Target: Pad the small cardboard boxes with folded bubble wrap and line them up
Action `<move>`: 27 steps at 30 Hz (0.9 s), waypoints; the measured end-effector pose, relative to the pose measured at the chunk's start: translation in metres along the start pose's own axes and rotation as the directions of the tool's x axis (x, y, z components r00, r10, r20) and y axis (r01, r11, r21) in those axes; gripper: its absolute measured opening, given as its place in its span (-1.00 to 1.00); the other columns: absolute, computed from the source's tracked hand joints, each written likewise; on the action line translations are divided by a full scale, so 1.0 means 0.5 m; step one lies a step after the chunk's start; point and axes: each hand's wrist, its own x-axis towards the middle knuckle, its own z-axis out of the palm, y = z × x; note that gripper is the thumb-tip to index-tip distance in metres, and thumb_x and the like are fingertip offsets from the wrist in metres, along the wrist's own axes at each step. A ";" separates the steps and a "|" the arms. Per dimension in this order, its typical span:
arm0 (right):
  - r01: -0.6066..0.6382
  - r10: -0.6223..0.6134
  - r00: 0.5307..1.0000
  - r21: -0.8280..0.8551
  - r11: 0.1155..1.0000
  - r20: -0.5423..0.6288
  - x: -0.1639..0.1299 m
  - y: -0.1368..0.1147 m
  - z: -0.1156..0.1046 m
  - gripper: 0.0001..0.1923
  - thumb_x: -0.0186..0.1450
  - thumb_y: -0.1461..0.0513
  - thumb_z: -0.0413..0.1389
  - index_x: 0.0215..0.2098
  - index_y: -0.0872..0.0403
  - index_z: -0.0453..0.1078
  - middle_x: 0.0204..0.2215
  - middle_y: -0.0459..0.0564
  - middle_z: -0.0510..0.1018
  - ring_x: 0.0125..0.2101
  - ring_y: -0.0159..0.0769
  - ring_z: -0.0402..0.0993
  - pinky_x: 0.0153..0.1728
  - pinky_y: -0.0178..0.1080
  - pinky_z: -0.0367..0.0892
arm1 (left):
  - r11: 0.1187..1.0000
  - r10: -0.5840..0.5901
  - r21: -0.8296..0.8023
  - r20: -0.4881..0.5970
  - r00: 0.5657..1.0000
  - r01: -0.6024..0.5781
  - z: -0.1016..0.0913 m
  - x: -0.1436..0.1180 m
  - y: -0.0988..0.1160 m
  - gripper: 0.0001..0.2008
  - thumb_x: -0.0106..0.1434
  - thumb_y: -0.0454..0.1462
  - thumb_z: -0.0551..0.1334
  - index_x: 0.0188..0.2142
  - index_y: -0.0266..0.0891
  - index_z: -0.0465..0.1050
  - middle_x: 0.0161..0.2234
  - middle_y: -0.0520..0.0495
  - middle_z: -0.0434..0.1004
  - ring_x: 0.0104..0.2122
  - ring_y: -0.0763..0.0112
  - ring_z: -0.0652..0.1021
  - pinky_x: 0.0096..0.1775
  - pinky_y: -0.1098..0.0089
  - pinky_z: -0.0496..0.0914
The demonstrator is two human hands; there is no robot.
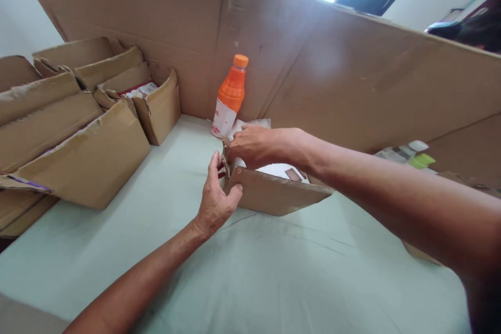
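Note:
A small open cardboard box (276,194) lies on the pale cloth-covered table (164,229), with white packets (282,170) showing inside it. My left hand (215,198) grips the box's near left corner, thumb on the front wall. My right hand (252,145) reaches over the box's top left edge, fingers curled down onto the rim or something white inside; what it pinches is hidden. An orange bottle (230,96) with a white label stands upright just behind the box.
Several open cardboard boxes (84,130) are stacked at the left, one (158,104) holding red and white packets. A tall cardboard wall (352,73) runs along the back. A clear bottle with a green label (410,155) lies at the right.

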 end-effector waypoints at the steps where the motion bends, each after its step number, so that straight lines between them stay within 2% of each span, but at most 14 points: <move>1: -0.039 0.038 0.998 0.033 0.999 0.049 0.001 -0.001 -0.008 -0.75 0.25 0.43 0.10 -0.32 0.04 0.59 -0.42 -0.05 0.62 -0.33 -0.24 0.47 -0.28 -0.19 0.20 | 1.000 0.008 -0.002 -0.001 1.000 -0.008 0.001 -0.001 -0.001 -0.13 0.16 -0.30 0.27 0.39 -0.19 -0.10 0.29 -0.33 0.25 0.22 0.05 0.40 0.20 0.02 0.35; 4: -0.155 0.139 0.978 0.090 0.984 0.158 0.000 -0.006 -0.033 -0.76 0.25 0.42 0.09 -0.33 0.09 0.59 -0.48 -0.02 0.59 -0.40 -0.23 0.48 -0.35 -0.20 0.22 | 1.000 0.006 0.006 -0.009 1.000 -0.005 0.006 -0.006 -0.007 -0.13 0.16 -0.32 0.27 0.40 -0.17 -0.10 0.30 -0.32 0.25 0.20 0.07 0.43 0.19 0.04 0.37; 6: -0.166 0.144 0.973 0.110 0.980 0.182 -0.002 -0.009 -0.040 -0.82 0.23 0.39 0.14 -0.33 0.11 0.59 -0.50 -0.01 0.58 -0.39 -0.20 0.49 -0.35 -0.19 0.24 | 1.000 0.000 0.013 -0.012 1.000 0.000 0.008 -0.008 -0.012 -0.13 0.17 -0.32 0.27 0.40 -0.16 -0.10 0.29 -0.32 0.25 0.16 0.09 0.46 0.18 0.03 0.38; 9: -0.132 0.114 0.984 0.134 0.982 0.135 -0.001 -0.008 -0.028 -0.88 0.19 0.39 0.19 -0.41 0.11 0.56 -0.54 -0.03 0.55 -0.43 -0.21 0.49 -0.37 -0.19 0.25 | 1.000 0.012 0.023 -0.008 1.000 -0.012 0.011 -0.011 -0.020 -0.14 0.17 -0.32 0.28 0.39 -0.17 -0.08 0.26 -0.31 0.30 0.19 0.07 0.44 0.19 0.02 0.37; 13: -0.115 0.109 0.993 0.178 0.977 0.042 0.010 0.002 0.004 -0.82 0.16 0.40 0.22 -0.56 0.07 0.50 -0.60 -0.09 0.52 -0.45 -0.24 0.49 -0.34 -0.18 0.27 | 0.999 0.029 0.039 0.001 1.000 -0.029 0.012 -0.014 -0.025 -0.18 0.20 -0.31 0.25 0.39 -0.18 -0.06 0.25 -0.32 0.31 0.19 0.08 0.44 0.18 0.03 0.39; 17: -0.046 0.049 0.999 0.145 0.988 -0.019 0.006 0.010 0.032 -0.79 0.19 0.44 0.17 -0.35 0.04 0.57 -0.47 -0.06 0.59 -0.36 -0.22 0.52 -0.34 -0.20 0.29 | 0.996 0.066 0.061 -0.018 0.998 -0.065 0.012 -0.015 -0.030 -0.20 0.21 -0.32 0.24 0.38 -0.17 -0.04 0.26 -0.30 0.30 0.19 0.11 0.44 0.18 0.05 0.39; 19: 0.004 0.022 0.987 0.167 0.986 -0.156 -0.012 0.018 0.048 -0.63 0.18 0.52 0.12 -0.18 0.04 0.56 -0.27 -0.01 0.63 -0.20 -0.20 0.54 -0.29 -0.21 0.33 | 0.995 0.083 0.065 -0.020 0.996 -0.081 0.011 -0.015 -0.034 -0.21 0.21 -0.33 0.24 0.38 -0.17 -0.03 0.25 -0.29 0.33 0.20 0.11 0.43 0.17 0.07 0.40; 22: 0.053 0.045 0.921 0.239 0.969 -0.386 -0.053 0.034 0.072 -0.50 0.18 0.49 0.18 0.05 0.06 0.46 0.08 0.09 0.51 0.03 -0.16 0.46 -0.12 -0.19 0.37 | 0.995 0.075 0.070 -0.006 0.997 -0.074 0.008 -0.017 -0.041 -0.23 0.21 -0.35 0.23 0.37 -0.19 0.00 0.24 -0.29 0.35 0.22 0.11 0.41 0.18 0.07 0.38; 24: 0.023 0.094 0.894 0.255 0.967 -0.437 -0.076 0.041 0.083 -0.47 0.18 0.42 0.25 0.11 0.04 0.43 0.12 0.09 0.47 0.06 -0.11 0.43 -0.07 -0.15 0.35 | 0.995 0.058 0.077 0.002 0.998 -0.058 0.005 -0.020 -0.045 -0.25 0.20 -0.35 0.22 0.36 -0.20 0.04 0.23 -0.29 0.36 0.22 0.11 0.42 0.19 0.07 0.37; 27: -0.044 0.160 0.893 0.271 0.962 -0.422 -0.085 0.037 0.097 -0.55 0.23 0.40 0.23 0.07 0.00 0.47 0.02 0.04 0.52 -0.05 -0.15 0.47 -0.19 -0.22 0.32 | 0.994 0.055 0.097 0.015 0.998 -0.056 0.002 -0.025 -0.049 -0.32 0.20 -0.36 0.22 0.32 -0.19 0.14 0.24 -0.26 0.36 0.22 0.12 0.41 0.20 0.07 0.36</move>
